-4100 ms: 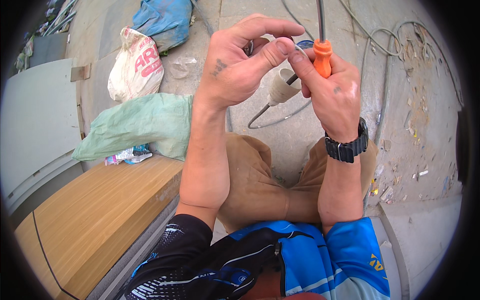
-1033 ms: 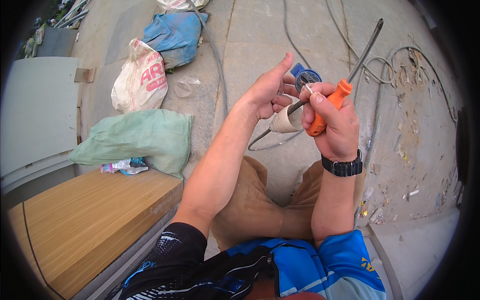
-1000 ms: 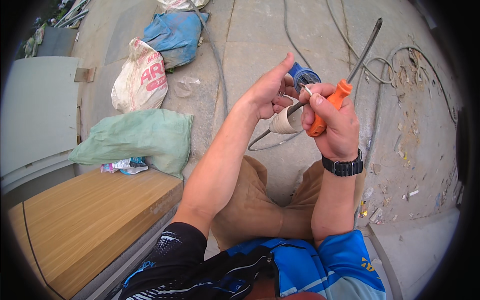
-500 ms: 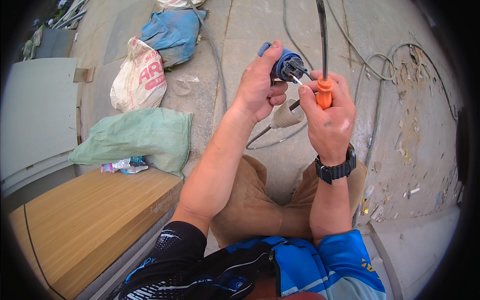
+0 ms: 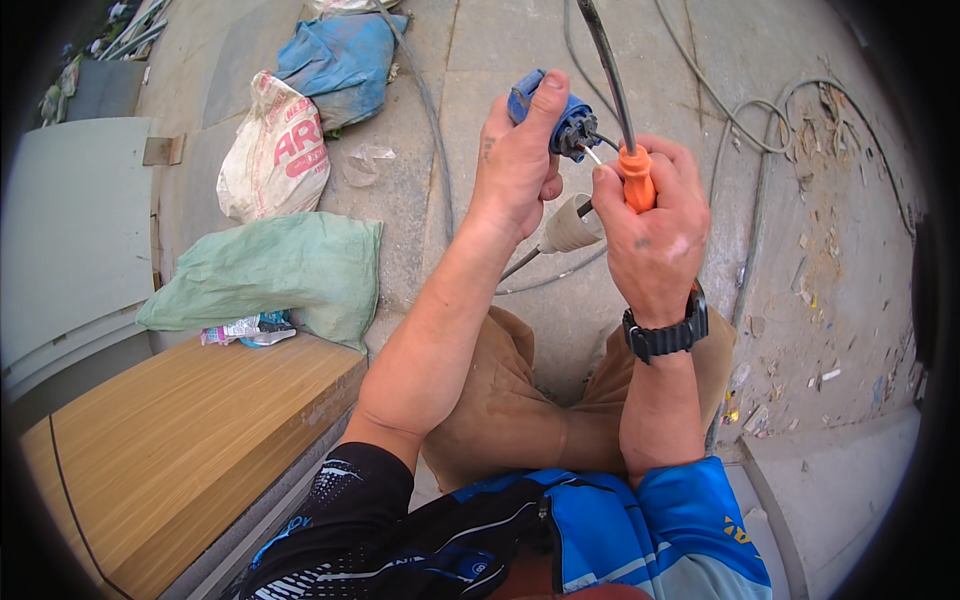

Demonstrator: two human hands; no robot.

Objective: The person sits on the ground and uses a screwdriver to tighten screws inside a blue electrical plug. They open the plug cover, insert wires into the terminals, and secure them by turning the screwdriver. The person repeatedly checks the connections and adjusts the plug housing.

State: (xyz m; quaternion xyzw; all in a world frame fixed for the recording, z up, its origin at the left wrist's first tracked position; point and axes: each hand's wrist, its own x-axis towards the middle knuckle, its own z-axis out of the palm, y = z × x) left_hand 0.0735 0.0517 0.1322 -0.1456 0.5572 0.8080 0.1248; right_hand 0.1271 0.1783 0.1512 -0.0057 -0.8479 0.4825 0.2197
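My left hand [image 5: 515,165] is closed round a blue industrial plug [image 5: 519,98], thumb along its top. The plug's black terminal end [image 5: 577,132] faces my right hand. A thin white wire [image 5: 594,154] runs from those terminals to the thumb and fingertips of my right hand [image 5: 655,225]. That same hand grips a screwdriver by its orange handle [image 5: 637,185]; the long dark shaft [image 5: 610,75] points away from me, off the plug. Between my hands, below the plug, hangs a grey cone-shaped plug cover [image 5: 570,226] with a black cable through it.
Grey cable [image 5: 765,140] lies in loops on the concrete at the right. A green sack [image 5: 285,265], a white sack [image 5: 272,155] and a blue sack [image 5: 345,65] sit at the left. A wooden board [image 5: 200,420] is at my left side, beside my knees.
The screwdriver's shaft has swung left at its far end. The plug has tilted a little and shifted slightly up and left in my left hand. Both hands keep their hold.
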